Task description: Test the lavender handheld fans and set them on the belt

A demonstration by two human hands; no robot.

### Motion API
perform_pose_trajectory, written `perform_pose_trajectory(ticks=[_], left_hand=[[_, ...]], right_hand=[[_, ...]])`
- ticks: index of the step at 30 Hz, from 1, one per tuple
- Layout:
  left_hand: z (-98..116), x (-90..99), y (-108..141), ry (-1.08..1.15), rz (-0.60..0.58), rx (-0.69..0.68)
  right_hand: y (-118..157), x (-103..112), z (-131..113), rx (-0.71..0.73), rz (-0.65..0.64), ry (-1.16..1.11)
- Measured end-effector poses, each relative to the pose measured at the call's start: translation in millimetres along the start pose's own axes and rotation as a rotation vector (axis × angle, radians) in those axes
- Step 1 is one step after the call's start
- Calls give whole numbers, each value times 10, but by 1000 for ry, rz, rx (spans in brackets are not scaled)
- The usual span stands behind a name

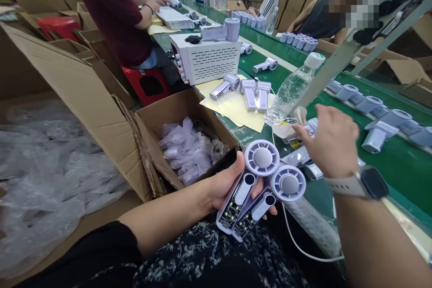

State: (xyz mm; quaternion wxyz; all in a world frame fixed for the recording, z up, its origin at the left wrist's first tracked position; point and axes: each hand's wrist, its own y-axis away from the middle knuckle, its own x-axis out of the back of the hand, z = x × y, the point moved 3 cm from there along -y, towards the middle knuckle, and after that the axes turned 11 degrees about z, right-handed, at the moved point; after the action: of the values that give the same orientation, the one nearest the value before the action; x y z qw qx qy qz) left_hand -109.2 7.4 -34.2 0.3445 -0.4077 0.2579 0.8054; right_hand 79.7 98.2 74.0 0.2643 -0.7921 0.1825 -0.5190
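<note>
"What are the left hand [221,186]'s fingers [239,163] doing?"

"They're clamped on two purple fans [262,157], side by side over the lap [202,256]. The thumb points up."

"And the right hand [334,144]?"

"It's up by the green surface [410,175], bent at the wrist. Its thumb is apart from its other fingers."

"How do the fans look?"

"Round tops with spokes and shiny gray middles. Their handles are open, so little dark boards show."

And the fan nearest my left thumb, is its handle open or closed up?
Open: that fan has its bare circuit board showing in the lower part of the handle.
</note>
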Motion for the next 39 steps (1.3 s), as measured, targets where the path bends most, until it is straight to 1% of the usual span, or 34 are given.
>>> perform_pose_trajectory(ticks=[1, 2, 3, 4, 5, 7, 8, 9, 10, 11, 12, 14, 16, 17, 18, 19, 21, 23, 24, 26, 28, 31, 36, 39], left_hand=[[52, -39, 10, -26, 25, -58], [114, -90, 23, -70, 57, -123], [178, -154, 38, -146, 86, -178], [245, -227, 55, -249, 106, -222], [317, -303, 71, -371, 118, -266], [463, -432, 95, -661, 94, -353], [537, -466, 101, -797, 73, -409], [607, -464, 100, -898, 60, -456], [670, -426, 91, -960, 52, -479], [722, -354, 71, -993, 51, -466], [766, -256, 40, -981, 61, -424], [838, -52, -38, -886, 130, -358], [868, 66, -120, -717, 255, -366], [845, 61, -157, -641, 294, -375], [792, 11, -188, -581, 312, -386], [708, -79, -215, -541, 300, -390], [480, -326, -256, -482, 226, -408], [217, -559, -300, -412, 133, -385], [96, -644, -327, -385, 95, -360], [-79, -744, -386, -378, 48, -336], [-158, -774, -438, -419, 33, -343], [-178, -780, -489, -476, 49, -320], [-206, -806, -532, -460, 82, -252], [-217, -799, -540, -424, 100, -239]], right_hand=[[77, 63, 31, -12, 74, -24], [190, 113, 42, -62, 102, -114], [331, 142, 28, -141, 74, -267], [487, 151, -12, -243, 7, -462], [649, 143, -83, -342, -101, -692], [931, 139, -266, -483, -316, -1091], [1038, 156, -339, -524, -400, -1218], [1120, 189, -377, -557, -450, -1291], [1185, 234, -379, -586, -477, -1323], [1239, 288, -347, -614, -485, -1328], [1290, 347, -288, -641, -476, -1313], [1389, 471, -124, -686, -402, -1243], [1488, 581, 39, -733, -280, -1166], [1533, 629, 100, -755, -214, -1154], [1575, 670, 145, -775, -159, -1163], [1612, 706, 172, -790, -120, -1185], [1672, 771, 191, -789, -67, -1227], [1727, 817, 183, -781, -73, -1255], [1755, 832, 175, -776, -88, -1271], [1811, 852, 169, -773, -107, -1290], [1861, 863, 189, -780, -74, -1262], [1922, 846, 247, -848, -11, -1233], [1968, 775, 312, -948, -26, -1310], [1979, 761, 325, -967, -53, -1359]])
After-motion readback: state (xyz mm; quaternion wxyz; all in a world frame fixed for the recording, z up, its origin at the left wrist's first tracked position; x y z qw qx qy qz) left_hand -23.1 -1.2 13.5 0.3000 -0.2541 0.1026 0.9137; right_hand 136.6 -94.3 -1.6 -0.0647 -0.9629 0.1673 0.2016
